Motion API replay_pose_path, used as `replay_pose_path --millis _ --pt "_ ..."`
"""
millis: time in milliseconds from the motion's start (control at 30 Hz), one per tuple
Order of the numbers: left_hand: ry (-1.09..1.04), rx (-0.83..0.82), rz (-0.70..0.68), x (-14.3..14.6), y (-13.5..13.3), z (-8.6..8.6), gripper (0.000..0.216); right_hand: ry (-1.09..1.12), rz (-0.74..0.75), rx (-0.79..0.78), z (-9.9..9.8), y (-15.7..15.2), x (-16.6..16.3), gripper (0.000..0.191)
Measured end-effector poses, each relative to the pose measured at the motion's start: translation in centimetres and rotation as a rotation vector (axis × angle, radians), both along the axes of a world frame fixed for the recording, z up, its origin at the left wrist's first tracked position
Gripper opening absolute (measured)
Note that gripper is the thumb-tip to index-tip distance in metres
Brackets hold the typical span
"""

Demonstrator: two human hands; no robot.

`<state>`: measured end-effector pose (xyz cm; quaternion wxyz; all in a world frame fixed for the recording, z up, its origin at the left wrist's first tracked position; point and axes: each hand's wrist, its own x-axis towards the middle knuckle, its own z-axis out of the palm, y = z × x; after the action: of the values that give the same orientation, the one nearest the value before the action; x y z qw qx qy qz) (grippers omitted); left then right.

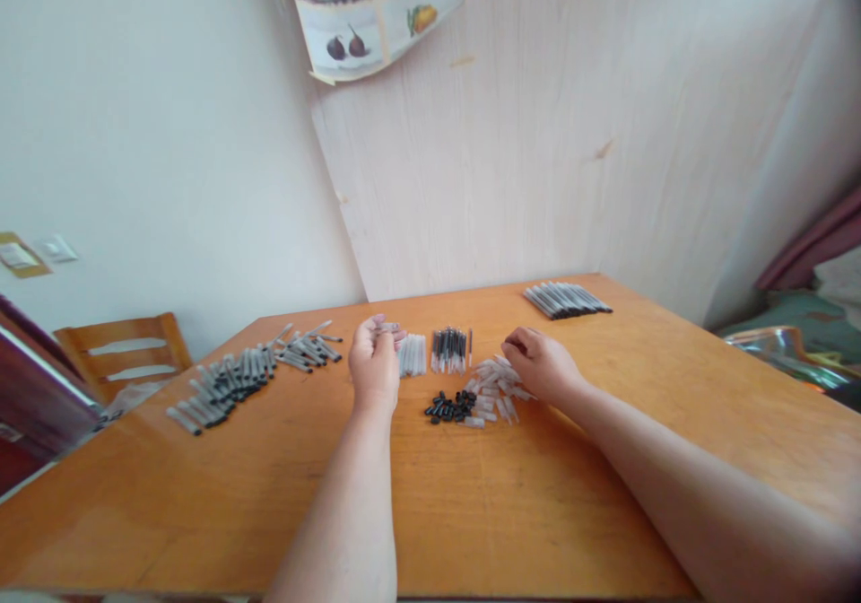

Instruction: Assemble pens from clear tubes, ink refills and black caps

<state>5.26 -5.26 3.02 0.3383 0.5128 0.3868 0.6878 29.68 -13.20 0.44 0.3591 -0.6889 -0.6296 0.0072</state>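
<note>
My left hand (375, 361) is closed, with a translucent pen barrel (386, 327) pinched between thumb and fingers. Just right of it lies a row of clear barrels (413, 355), followed by a row of dark pen refills (450, 350). My right hand (543, 365) has its fingers curled together at the edge of a heap of clear pen caps (496, 388). Whatever its fingertips hold, if anything, cannot be made out. Small black plugs (449, 406) lie in a loose cluster nearer me, touching the caps.
Many grey pens with black ends (232, 379) are spread over the left of the wooden table (430, 513). Another neat row of pens (566, 300) lies at the back right. A wooden chair (127, 352) stands beyond the left edge, and a wall borders the back.
</note>
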Motion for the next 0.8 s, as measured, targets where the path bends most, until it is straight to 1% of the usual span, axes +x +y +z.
replay_pose_path --millis 100,233,300,367,467,600,800 --pt "0.199 0.105 0.107 0.0 -0.1 -0.3 0.028 0.003 -0.017 0.007 0.1 -0.1 0.0 0.02" --pt "0.536 0.232 0.336 -0.4 -0.6 -0.3 0.026 0.006 -0.041 0.0 0.2 -0.1 0.0 0.019" --pt "0.645 0.27 0.424 -0.5 -0.7 -0.2 0.026 0.002 -0.054 -0.009 0.4 0.1 -0.1 0.018" --pt "0.705 0.288 0.479 -0.6 -0.8 -0.1 0.025 0.0 -0.072 -0.03 0.7 0.2 -0.3 0.017" --pt "0.763 0.309 0.525 -0.6 -0.7 -0.1 0.024 0.0 -0.097 -0.081 1.4 0.4 -0.8 0.017" --pt "0.818 0.308 0.568 -0.6 -0.7 -0.1 0.024 -0.014 -0.081 -0.173 2.3 1.1 -1.3 0.016" --pt "0.846 0.303 0.59 -0.6 -0.8 -0.1 0.024 -0.061 -0.064 -0.251 2.9 3.8 -1.0 0.018"
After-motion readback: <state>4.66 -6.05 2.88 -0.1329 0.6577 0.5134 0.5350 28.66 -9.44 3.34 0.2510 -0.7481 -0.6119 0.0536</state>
